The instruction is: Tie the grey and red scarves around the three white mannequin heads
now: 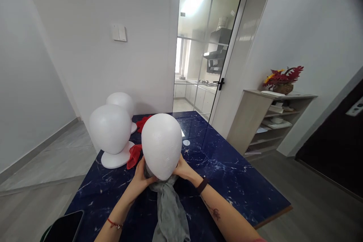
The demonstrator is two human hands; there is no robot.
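Observation:
A white foam mannequin head point(162, 145) stands on the blue table in front of me. A thin grey scarf point(171, 211) goes round its neck and hangs down the front toward me. My left hand point(140, 179) is closed on the scarf at the left of the neck, its thumb lying under the chin. On the other side, my right hand point(183, 168) grips the scarf by the neck, its fingers partly hidden behind the head. Just left of it lies a red cloth point(134, 156), near the base of a second foam head point(110, 130).
A third foam head point(123, 100) stands farther back, beside another red cloth point(143, 123). The dark blue marbled table point(227, 174) ends in a corner at right. A phone point(65, 227) lies at the near left. Beyond are a glass door point(204, 64) and a shelf unit point(249, 121).

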